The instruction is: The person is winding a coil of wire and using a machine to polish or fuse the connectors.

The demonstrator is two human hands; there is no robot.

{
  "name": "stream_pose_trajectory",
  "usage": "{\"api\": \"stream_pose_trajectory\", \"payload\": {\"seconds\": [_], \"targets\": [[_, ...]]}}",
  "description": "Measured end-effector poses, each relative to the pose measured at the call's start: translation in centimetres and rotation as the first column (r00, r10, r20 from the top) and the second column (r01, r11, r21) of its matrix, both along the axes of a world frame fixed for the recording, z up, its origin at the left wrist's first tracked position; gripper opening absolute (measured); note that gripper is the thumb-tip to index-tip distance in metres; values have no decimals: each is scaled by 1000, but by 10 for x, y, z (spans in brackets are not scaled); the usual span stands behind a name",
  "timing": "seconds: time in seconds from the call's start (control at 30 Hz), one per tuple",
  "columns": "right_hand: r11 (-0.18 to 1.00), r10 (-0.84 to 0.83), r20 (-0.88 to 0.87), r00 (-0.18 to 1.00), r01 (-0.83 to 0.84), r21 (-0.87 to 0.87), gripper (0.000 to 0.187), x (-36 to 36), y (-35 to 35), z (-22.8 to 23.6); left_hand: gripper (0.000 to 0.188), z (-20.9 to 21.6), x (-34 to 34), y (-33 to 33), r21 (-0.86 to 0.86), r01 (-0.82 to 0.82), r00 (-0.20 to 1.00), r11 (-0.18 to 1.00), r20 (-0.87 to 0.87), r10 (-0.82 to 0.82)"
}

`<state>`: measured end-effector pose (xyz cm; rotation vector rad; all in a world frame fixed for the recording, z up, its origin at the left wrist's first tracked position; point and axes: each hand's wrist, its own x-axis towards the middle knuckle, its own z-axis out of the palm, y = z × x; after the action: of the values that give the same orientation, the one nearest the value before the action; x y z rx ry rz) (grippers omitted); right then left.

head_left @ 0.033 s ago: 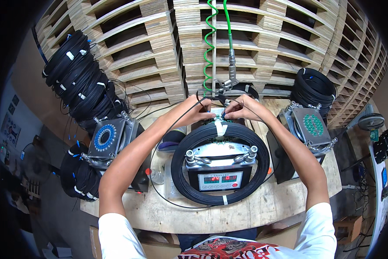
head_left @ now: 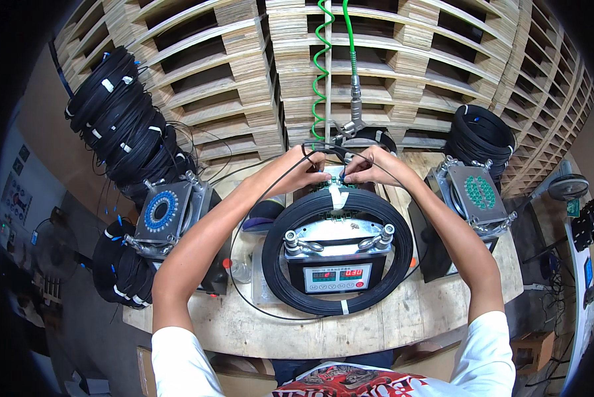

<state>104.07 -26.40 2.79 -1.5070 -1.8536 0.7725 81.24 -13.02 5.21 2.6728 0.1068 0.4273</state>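
As both arms reach over the bench (head_left: 403, 324), the left hand (head_left: 301, 171) and right hand (head_left: 370, 167) pinch closed on the cable coil (head_left: 340, 255) at its taped top; the springy, light loops look best held there.

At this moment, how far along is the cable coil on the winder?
Done: black cable coil is wound full, one white tie fastened at its front. In hand: left hand and right hand work a white strip at the coil's far side. Left: the coil remains on the grey winder.
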Motion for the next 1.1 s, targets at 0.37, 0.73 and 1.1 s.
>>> {"api": "stream_pose_trajectory", "payload": {"seconds": [0.37, 0.73, 1.1], "targets": [[1000, 12, 30, 999, -12, 8, 24, -3, -2, 8, 29, 8, 10, 1, 62, 96, 992, 993, -91, -90], [995, -22, -143, 990, 8, -98, 29, 29, 7, 42, 49, -2, 4, 7, 24, 21, 998, 999, -55, -19], [833, -129, 451, 883, 343, -433, 68, 23, 68, 30, 67, -16, 12, 36, 37, 212, 954, 977, -225, -198]]}}
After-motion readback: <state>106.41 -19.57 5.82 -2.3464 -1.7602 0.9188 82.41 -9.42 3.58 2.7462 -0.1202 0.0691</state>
